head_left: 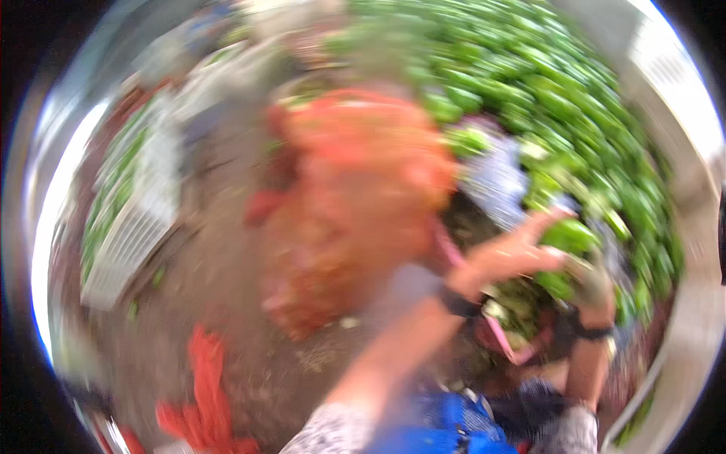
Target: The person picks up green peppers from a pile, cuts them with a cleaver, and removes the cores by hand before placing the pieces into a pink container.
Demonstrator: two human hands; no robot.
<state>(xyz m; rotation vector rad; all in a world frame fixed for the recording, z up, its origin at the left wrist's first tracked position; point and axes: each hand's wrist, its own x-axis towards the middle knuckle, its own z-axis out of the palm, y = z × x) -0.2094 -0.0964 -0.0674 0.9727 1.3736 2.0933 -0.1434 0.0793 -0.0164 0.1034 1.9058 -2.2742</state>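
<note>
In front of me on the right, both hands meet at a green pepper (571, 236). My left hand (514, 251) curls its thumb and fingers around the pepper's left side. Against its right and lower side lies my right hand (594, 284), blurred and partly hidden, seemingly in a greyish glove. A second green pepper (554, 284) shows just below, between the hands; whether it is gripped I cannot tell. Beneath them stands a pink-rimmed container (505, 339) with green scraps in it. Behind the hands spreads a large heap of green peppers (544, 91).
A bulging orange-red mesh sack (355, 189) stands left of my arms, blurred. Farther left is a white slatted crate (128, 246) with green produce. Red mesh or cloth (204, 393) lies on the brown floor (227, 295). A pale ledge (681, 166) bounds the heap on the right.
</note>
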